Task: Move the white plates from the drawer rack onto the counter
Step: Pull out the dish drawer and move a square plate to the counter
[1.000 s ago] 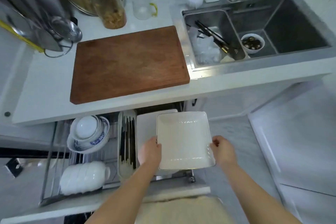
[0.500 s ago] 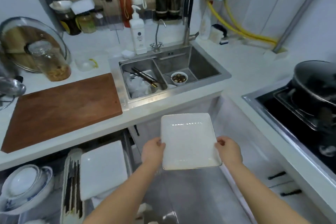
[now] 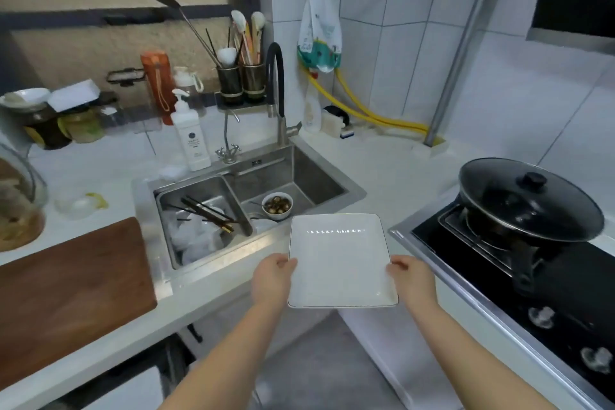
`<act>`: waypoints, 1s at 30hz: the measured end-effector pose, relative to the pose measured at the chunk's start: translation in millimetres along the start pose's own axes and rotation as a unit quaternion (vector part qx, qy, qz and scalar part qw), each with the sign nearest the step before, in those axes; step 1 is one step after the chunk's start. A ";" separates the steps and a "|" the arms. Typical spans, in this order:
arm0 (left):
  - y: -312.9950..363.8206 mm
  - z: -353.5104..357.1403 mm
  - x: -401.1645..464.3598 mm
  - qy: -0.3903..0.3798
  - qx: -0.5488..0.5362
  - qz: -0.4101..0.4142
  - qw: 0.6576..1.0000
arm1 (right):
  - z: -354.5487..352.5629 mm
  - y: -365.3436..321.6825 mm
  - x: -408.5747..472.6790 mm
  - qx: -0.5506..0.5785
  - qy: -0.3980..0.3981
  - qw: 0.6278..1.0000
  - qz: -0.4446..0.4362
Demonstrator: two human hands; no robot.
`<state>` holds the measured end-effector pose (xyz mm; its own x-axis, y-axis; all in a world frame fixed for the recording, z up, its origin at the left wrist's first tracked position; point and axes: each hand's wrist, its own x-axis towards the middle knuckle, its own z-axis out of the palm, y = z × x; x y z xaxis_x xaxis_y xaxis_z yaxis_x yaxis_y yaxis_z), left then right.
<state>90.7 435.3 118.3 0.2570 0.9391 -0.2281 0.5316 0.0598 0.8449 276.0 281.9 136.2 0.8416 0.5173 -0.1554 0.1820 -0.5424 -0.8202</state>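
A square white plate (image 3: pixel 339 263) with a thin dark rim is held level in front of me, above the counter's corner between sink and stove. My left hand (image 3: pixel 271 278) grips its left edge, thumb on top. My right hand (image 3: pixel 412 278) grips its right edge the same way. The white counter (image 3: pixel 382 173) runs behind and to both sides of the plate. A second white plate (image 3: pixel 133 389) shows partly in the open drawer rack at the bottom left, mostly hidden by the counter edge.
A steel double sink (image 3: pixel 239 210) holds chopsticks, plastic and a small bowl (image 3: pixel 277 205). A wooden cutting board (image 3: pixel 66 289) lies left. A black stove (image 3: pixel 532 293) with a lidded pan (image 3: pixel 529 203) is right. A soap bottle (image 3: pixel 191 136), jars and utensil holders line the back.
The plate has been lifted from the drawer rack up to counter height and carried right. My view has swung up and right, so the drawer has nearly dropped out of sight.
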 end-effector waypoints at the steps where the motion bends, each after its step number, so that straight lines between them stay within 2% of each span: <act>1: 3.5 4.0 11.3 0.000 -0.006 0.000 1.000 | 0.2 -3.8 10.3 0.007 0.000 1.000 0.003; 6: 21.1 20.8 71.3 -0.017 -0.042 -0.008 0.999 | 9.6 -26.7 62.8 0.053 0.004 0.998 0.033; 11: 46.2 35.1 119.2 -0.068 -0.047 0.038 0.996 | 22.8 -35.6 105.8 0.022 0.033 0.998 0.048; 17: 74.8 51.8 155.8 -0.118 -0.037 0.056 0.991 | 25.5 -44.1 151.1 0.013 0.049 0.997 0.065; 24: 99.6 81.6 199.7 -0.135 -0.091 0.011 0.987 | 31.0 -47.0 218.6 0.055 0.029 0.994 0.092; 30: 125.1 117.6 241.4 -0.112 -0.121 -0.025 0.986 | 19.5 -56.4 283.4 0.010 0.007 0.998 0.060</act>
<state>314.1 629.7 112.1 0.4212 0.8368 -0.3497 0.3458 0.2083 0.9149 494.3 472.0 127.7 0.8639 0.4401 -0.2450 0.0693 -0.5856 -0.8076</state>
